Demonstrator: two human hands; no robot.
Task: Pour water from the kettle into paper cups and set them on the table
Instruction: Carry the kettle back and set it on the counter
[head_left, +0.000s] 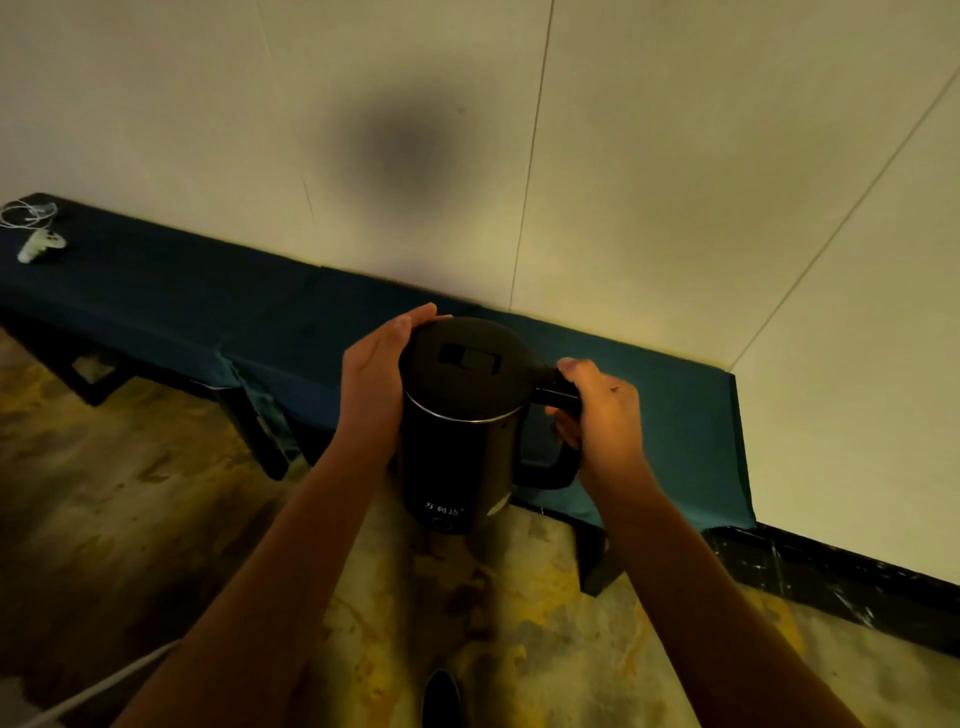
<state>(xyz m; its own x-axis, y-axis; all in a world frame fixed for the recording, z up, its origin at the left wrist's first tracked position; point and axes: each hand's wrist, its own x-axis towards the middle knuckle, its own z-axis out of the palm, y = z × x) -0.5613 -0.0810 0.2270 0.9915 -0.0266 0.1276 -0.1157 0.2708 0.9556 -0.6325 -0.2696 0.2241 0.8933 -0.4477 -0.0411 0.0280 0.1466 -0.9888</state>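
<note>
A black kettle (460, 431) held upright in front of the person, near the front edge of a long, low bench (156, 296) draped in dark blue cloth; whether its base rests on anything cannot be told from this view. The lid (465, 364) is down, a rectangular catch visible at its centre, and a bright metal rim runs just beneath it. White lettering and a round mark sit low on the kettle's body.

Right hand (597, 410) — fingers curled round the upper part of the black handle (558, 441), thumb lying along the top where the handle meets the lid. Left hand (376, 374) — palm and nearly straight fingers pressed flat against the left side of the kettle at lid height, fingertips reaching the far edge of the lid; it steadies rather than wraps.

The bench runs along a pale panelled wall (675, 182), its cloth hanging over the near edge and right end. At its far left end lie a small pale object (39, 245) and a loop of thin white cord (26, 214), well apart from the kettle. A soft dark shadow falls on the wall above the kettle. Below — a mottled brown-and-yellow floor (130, 519), a white cable (98, 688) crossing the lower left corner, and the toe of a dark shoe (441, 699) at the bottom edge.
</note>
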